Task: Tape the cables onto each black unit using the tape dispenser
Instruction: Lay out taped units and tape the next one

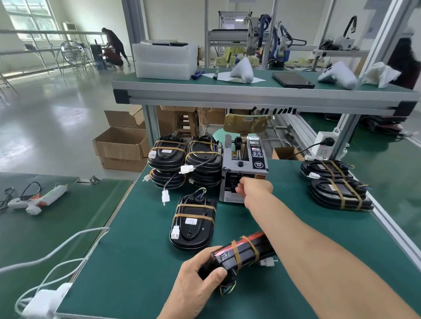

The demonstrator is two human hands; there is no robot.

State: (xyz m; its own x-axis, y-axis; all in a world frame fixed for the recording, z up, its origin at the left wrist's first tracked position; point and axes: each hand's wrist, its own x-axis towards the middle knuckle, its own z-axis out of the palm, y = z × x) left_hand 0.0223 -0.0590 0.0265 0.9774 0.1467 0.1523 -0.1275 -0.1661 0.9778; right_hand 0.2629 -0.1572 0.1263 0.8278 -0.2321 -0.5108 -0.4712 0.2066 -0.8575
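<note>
Tape is being fetched now: the right hand [252, 187] reaches to the front slot of the grey box-shaped tape dispenser [243, 170] near the far edge of the green surface [135, 228], its fingers curled at the slot, though I cannot tell if they pinch a strip yet. The left hand [198, 276] grips a black oval plastic unit with two tan tape bands [243, 254] near the front edge. I think the next move is to pull a strip free and press it over the loose cable [227, 287] on that unit.

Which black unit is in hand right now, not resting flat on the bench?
The black unit gripped by the left hand at the near edge, tipped on its side with red showing; the others lie flat or stacked.
</note>
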